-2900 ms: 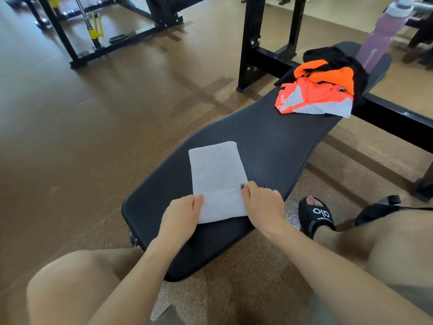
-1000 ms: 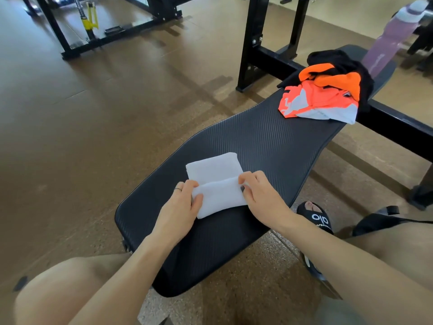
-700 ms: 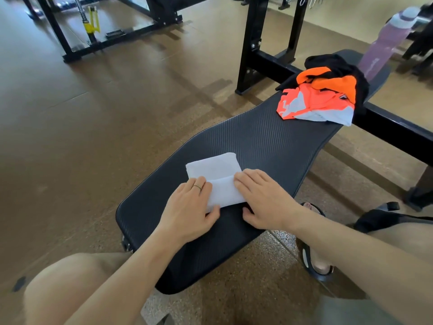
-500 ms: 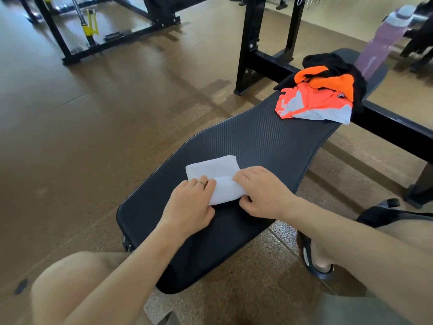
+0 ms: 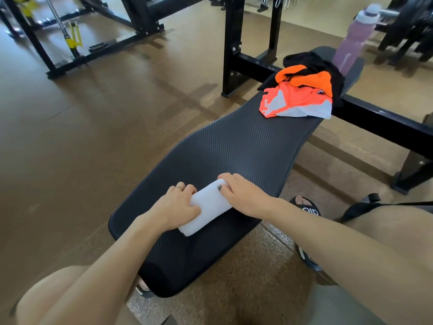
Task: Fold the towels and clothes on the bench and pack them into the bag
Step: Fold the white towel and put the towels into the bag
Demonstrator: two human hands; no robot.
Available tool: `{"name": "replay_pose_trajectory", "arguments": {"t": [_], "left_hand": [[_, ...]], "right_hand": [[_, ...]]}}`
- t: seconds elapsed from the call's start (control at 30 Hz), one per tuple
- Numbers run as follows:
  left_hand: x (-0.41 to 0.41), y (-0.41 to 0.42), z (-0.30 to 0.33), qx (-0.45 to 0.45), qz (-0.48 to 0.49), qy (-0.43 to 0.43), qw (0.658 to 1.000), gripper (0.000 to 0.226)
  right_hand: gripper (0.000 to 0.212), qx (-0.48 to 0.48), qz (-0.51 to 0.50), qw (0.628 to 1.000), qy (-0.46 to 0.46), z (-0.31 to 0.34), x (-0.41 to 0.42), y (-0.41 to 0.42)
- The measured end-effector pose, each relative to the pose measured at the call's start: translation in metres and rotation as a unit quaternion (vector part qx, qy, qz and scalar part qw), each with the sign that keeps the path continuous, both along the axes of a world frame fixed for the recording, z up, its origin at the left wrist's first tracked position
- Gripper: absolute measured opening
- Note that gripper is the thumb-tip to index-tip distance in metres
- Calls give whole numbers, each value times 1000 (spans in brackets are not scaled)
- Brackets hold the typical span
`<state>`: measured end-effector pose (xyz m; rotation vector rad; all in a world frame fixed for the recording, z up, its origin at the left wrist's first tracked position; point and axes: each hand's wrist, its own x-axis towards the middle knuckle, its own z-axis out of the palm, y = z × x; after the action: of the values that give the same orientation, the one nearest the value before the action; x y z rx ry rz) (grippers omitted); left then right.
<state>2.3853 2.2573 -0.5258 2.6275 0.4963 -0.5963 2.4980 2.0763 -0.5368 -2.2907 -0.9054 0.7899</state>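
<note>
A white towel (image 5: 208, 208), folded into a small thick bundle, lies on the near part of the black padded bench (image 5: 236, 148). My left hand (image 5: 175, 206) grips its left side with curled fingers. My right hand (image 5: 241, 192) holds its right side, fingers curled over the far edge. A pile of orange, white and black clothes (image 5: 302, 95) sits at the bench's far end. The bag is not clearly in view; a black strap (image 5: 365, 202) shows by my right knee.
A purple water bottle (image 5: 353, 36) stands on the bench's far end behind the clothes. Black rack uprights (image 5: 230, 43) and a crossbar (image 5: 384, 123) flank the bench. More black gym frames (image 5: 98, 50) stand on the brown floor at the back left. My sandalled foot (image 5: 304, 207) is right of the bench.
The towel went from a long flat strip to a half fold, then to a compact bundle. Both hands moved from its near corners to gripping its two sides.
</note>
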Motion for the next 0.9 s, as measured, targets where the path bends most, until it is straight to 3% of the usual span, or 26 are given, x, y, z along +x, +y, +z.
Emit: {"name": "replay_pose_trajectory", "arguments": {"t": [0.2,0.33,0.43,0.5,0.53,0.6,0.77,0.9], "left_hand": [[10,-17,1,-38,43,57,997,19],[5,-39,10,-189,108,64,974,22],[12,-68,28,-304,180,25,935,37],[27,-94,42,-401,196,-3,895,64],[37,-110,53,-448,182,-19,875,71],[58,-145,73,-491,145,-52,857,74],[110,-255,105,-507,43,-73,858,56],[127,-351,97,-464,-57,-39,883,63]], "right_hand": [[43,12,-59,997,43,-5,-16,-1],[58,66,-177,974,124,-6,-27,-19],[71,166,-296,901,270,5,-32,-42],[63,247,-327,833,371,26,-30,-65],[58,271,-327,821,382,39,-26,-79],[48,294,-340,833,323,67,-16,-111],[46,298,-419,846,143,120,6,-223],[52,248,-487,836,39,113,6,-328]]}}
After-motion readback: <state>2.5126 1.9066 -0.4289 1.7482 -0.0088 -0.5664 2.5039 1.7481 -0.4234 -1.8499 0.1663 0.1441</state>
